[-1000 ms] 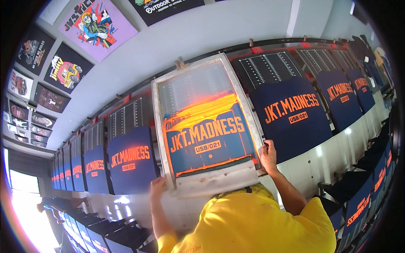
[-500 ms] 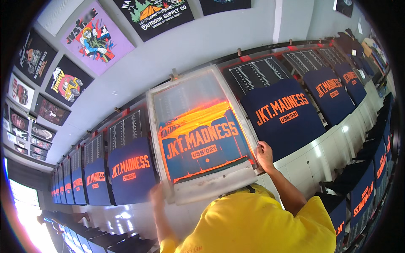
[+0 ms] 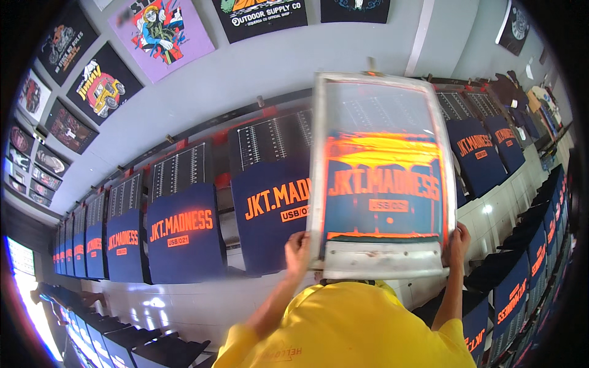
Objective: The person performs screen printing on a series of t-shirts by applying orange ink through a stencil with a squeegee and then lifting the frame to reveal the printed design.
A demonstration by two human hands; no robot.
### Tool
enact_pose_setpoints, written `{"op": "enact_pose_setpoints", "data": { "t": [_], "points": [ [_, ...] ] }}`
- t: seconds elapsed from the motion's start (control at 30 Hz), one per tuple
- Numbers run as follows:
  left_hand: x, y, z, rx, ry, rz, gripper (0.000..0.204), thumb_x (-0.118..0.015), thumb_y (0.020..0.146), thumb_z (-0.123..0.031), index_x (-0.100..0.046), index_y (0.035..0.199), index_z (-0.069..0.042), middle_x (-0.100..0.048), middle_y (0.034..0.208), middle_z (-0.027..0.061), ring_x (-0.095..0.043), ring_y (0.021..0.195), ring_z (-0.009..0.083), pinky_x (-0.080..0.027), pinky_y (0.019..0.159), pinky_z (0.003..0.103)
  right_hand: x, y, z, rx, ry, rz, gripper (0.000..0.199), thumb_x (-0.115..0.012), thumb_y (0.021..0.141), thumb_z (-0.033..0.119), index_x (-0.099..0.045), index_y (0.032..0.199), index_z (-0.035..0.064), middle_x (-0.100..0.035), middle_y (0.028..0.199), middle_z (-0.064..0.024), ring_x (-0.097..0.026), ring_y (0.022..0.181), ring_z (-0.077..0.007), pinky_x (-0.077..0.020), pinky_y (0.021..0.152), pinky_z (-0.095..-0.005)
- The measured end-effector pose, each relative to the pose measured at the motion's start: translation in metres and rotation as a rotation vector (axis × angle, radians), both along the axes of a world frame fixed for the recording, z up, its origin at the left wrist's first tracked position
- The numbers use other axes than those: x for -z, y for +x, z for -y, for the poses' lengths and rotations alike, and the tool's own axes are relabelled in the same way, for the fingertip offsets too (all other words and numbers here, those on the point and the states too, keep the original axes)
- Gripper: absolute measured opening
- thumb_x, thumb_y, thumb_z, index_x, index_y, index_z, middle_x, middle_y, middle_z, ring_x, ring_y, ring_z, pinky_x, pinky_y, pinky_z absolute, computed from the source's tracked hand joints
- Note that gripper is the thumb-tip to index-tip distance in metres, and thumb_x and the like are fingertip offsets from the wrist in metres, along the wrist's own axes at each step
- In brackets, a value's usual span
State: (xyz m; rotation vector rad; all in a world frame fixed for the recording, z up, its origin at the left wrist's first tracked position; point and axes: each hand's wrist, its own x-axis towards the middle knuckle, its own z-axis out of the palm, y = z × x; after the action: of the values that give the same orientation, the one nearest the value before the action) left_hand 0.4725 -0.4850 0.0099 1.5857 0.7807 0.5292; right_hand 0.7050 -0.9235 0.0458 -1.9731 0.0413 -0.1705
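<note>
Both my hands grip a screen-printing frame (image 3: 318, 159): my left hand (image 3: 297, 250) closes round its lower left edge and my right hand (image 3: 456, 240) round the lower right edge. Orange ink (image 3: 389, 147) lies streaked over the upper part of its mesh, and lettering shows through below. Across the frame's near end rests a wide pale squeegee (image 3: 386, 259), with no hand on it. The frame is over a printing board at centre right, hiding most of what lies under it; whether it touches the fabric I cannot tell. Beside it on the left, a navy shirt (image 3: 261, 230) with orange lettering is partly covered.
Printed navy shirts on black boards run left (image 3: 184, 245) and right (image 3: 475, 162) along a rail (image 3: 202, 126). A second row of shirts (image 3: 521, 270) stands at the lower right. Behind the rail, sample prints (image 3: 101, 80) hang on the grey wall. White tiled floor (image 3: 153, 303) shows between rows.
The frame has moved right along the row, uncovering part of a printed shirt on its left. My hands travelled with it; my left hand, blurred before, now shows clearly on the frame's edge.
</note>
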Motion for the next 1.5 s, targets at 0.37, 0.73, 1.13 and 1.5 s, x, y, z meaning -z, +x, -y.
{"op": "enact_pose_setpoints", "data": {
  "t": [0.37, 0.73, 1.13, 1.5],
  "points": [
    [0.024, 0.073, 0.095, 0.332, -0.009, 0.054, 0.024, -0.065, 0.088, -0.021, -0.065, 0.096, 0.002, -0.062, 0.092, 0.0144, -0.061, 0.077, 0.0226, -0.049, 0.07, 0.033, 0.008, -0.131, 0.154, 0.395, 0.038, -0.046, 0.026, -0.048, 0.09, 0.001, -0.061, 0.111, -0.0071, -0.064, 0.092, -0.006, -0.058, 0.078, -0.0105, -0.0459, 0.07, -0.024],
    [0.014, 0.101, 0.117, 0.248, 0.059, 0.022, 0.027, -0.064, 0.089, -0.024, -0.065, 0.097, 0.001, -0.062, 0.092, 0.0145, -0.06, 0.079, 0.0238, -0.048, 0.073, 0.034, 0.034, -0.059, 0.178, 0.326, 0.124, 0.043, 0.023, -0.051, 0.092, 0.001, -0.061, 0.11, -0.0072, -0.062, 0.085, -0.0032, -0.056, 0.069, -0.0079, -0.0438, 0.061, -0.0224],
    [0.015, 0.161, 0.208, -0.126, 0.013, -0.105, 0.035, -0.06, 0.088, -0.027, -0.064, 0.099, 0.006, -0.063, 0.093, 0.0191, -0.061, 0.087, 0.0297, -0.047, 0.079, 0.037, 0.027, 0.195, 0.179, -0.094, 0.117, -0.031, 0.024, -0.048, 0.091, 0.003, -0.063, 0.108, -0.0031, -0.051, 0.066, 0.004, -0.043, 0.054, -0.0031, -0.0317, 0.048, -0.0212],
    [-0.016, 0.167, 0.256, -0.357, 0.064, -0.245, 0.034, -0.058, 0.089, -0.023, -0.065, 0.1, 0.008, -0.064, 0.086, 0.0161, -0.059, 0.08, 0.0171, -0.046, 0.073, 0.032, 0.07, 0.299, 0.172, -0.256, 0.004, -0.037, 0.021, -0.058, 0.082, -0.002, -0.068, 0.1, -0.0016, -0.065, 0.088, -0.0045, -0.047, 0.069, -0.0085, -0.041, 0.062, -0.0243]
  ]
}}
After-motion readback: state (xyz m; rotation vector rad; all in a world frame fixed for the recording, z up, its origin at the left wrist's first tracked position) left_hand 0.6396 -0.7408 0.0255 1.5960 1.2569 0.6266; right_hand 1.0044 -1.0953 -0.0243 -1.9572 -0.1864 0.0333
